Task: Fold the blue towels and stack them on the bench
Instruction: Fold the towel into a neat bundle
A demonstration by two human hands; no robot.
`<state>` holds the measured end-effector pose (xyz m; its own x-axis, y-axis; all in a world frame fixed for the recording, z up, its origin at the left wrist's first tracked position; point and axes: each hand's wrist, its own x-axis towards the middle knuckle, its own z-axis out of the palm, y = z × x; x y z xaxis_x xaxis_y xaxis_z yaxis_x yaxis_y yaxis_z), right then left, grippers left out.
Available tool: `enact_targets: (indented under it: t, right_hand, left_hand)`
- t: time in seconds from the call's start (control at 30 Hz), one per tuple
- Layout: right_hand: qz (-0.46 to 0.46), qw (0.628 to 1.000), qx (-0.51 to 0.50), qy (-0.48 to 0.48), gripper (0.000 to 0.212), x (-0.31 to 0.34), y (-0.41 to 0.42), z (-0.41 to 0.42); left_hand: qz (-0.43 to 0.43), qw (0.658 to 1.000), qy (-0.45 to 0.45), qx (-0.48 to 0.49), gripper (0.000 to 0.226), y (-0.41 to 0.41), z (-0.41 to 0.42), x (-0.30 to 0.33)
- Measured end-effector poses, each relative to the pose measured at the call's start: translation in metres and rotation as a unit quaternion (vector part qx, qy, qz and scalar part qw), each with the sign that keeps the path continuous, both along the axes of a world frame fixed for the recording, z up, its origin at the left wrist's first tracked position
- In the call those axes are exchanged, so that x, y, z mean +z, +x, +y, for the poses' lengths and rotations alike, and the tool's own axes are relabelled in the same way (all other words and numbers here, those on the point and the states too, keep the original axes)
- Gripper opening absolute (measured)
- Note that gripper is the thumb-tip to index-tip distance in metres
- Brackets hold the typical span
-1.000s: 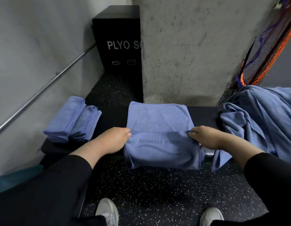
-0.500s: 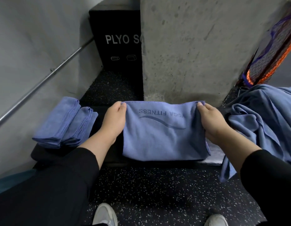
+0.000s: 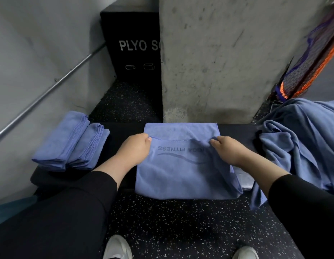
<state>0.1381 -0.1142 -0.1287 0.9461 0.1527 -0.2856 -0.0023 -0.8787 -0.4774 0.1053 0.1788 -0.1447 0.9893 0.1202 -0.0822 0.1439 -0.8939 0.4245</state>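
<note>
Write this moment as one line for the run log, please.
step: folding | left hand: pinches blue microfibre towel | right hand: pinches same towel | folded blue towels: on black bench

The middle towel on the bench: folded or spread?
Partly folded. The towel has a flap doubled over itself; both hands, left and right, pinch the flap's edge.

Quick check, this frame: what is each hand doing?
Left hand: grips the left edge of the blue towel.
Right hand: pinches the same towel's right edge.

Folded towels [image 3: 70, 143] lie left on the bench [image 3: 123, 131], a towel [image 3: 183, 174] centre, apparently unfolded pile [image 3: 300, 146] right.
</note>
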Motion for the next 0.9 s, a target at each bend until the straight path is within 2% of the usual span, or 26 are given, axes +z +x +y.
enact_targets:
  t: [0.17, 0.3, 0.37, 0.4, 0.43, 0.5, 0.53, 0.57, 0.6, 0.63, 0.73, 0.8, 0.87, 0.9]
  right_hand:
    - [0.044, 0.999, 0.015, -0.004, 0.033, 0.012, -0.025, -0.010]
    - [0.084, 0.993, -0.005, 0.086, 0.034, 0.012, -0.036, -0.020]
    - [0.083, 0.980, -0.034, 0.177, 0.035, 0.014, -0.038, -0.025]
    - [0.086, 0.961, -0.062, 0.254, 0.032, 0.017, -0.038, -0.028]
    - [0.085, 0.937, -0.091, 0.327, 0.028, 0.021, -0.038, -0.029]
    - [0.055, 0.892, -0.157, 0.420, 0.030, 0.030, -0.032, -0.029]
    - [0.027, 0.877, -0.189, 0.441, 0.030, 0.033, -0.026, -0.028]
    - [-0.004, 0.871, -0.214, 0.442, 0.033, 0.036, -0.021, -0.026]
    - [-0.035, 0.873, -0.228, 0.429, 0.040, 0.036, -0.014, -0.023]
    - [-0.064, 0.882, -0.226, 0.408, 0.041, 0.034, -0.007, -0.020]
    - [-0.109, 0.925, -0.187, 0.312, 0.032, 0.012, 0.011, -0.016]
    - [-0.112, 0.964, -0.139, 0.196, 0.032, -0.009, 0.020, -0.018]
    - [-0.111, 0.984, -0.102, 0.094, 0.031, -0.020, 0.024, -0.019]
    - [-0.115, 0.986, -0.099, 0.073, 0.032, -0.023, 0.027, -0.019]
  left_hand:
    - [0.043, 0.999, -0.003, -0.020, 0.039, -0.025, 0.002, 0.008]
    - [0.049, 0.998, -0.022, -0.035, 0.039, -0.038, 0.006, 0.011]
    - [0.040, 0.994, -0.095, -0.028, 0.035, -0.040, 0.009, 0.016]
    - [0.031, 0.983, -0.180, -0.019, 0.031, -0.041, 0.010, 0.020]
    - [0.018, 0.956, -0.292, -0.002, 0.024, -0.041, 0.010, 0.024]
    - [-0.004, 0.865, -0.498, 0.061, 0.015, -0.038, 0.010, 0.032]
    - [-0.013, 0.823, -0.561, 0.090, 0.014, -0.034, 0.010, 0.033]
    - [-0.021, 0.798, -0.592, 0.114, 0.013, -0.028, 0.010, 0.034]
    - [-0.031, 0.795, -0.592, 0.132, 0.014, -0.022, 0.012, 0.032]
    - [-0.040, 0.813, -0.563, 0.143, 0.016, -0.015, 0.013, 0.029]
    - [-0.065, 0.923, -0.359, 0.120, 0.032, -0.002, 0.014, 0.013]
    - [-0.051, 0.977, -0.199, 0.062, 0.037, 0.002, 0.014, 0.000]
    - [-0.035, 0.995, -0.092, 0.015, 0.039, 0.005, 0.013, -0.007]
    - [-0.032, 0.997, -0.064, 0.010, 0.040, 0.008, 0.014, -0.009]
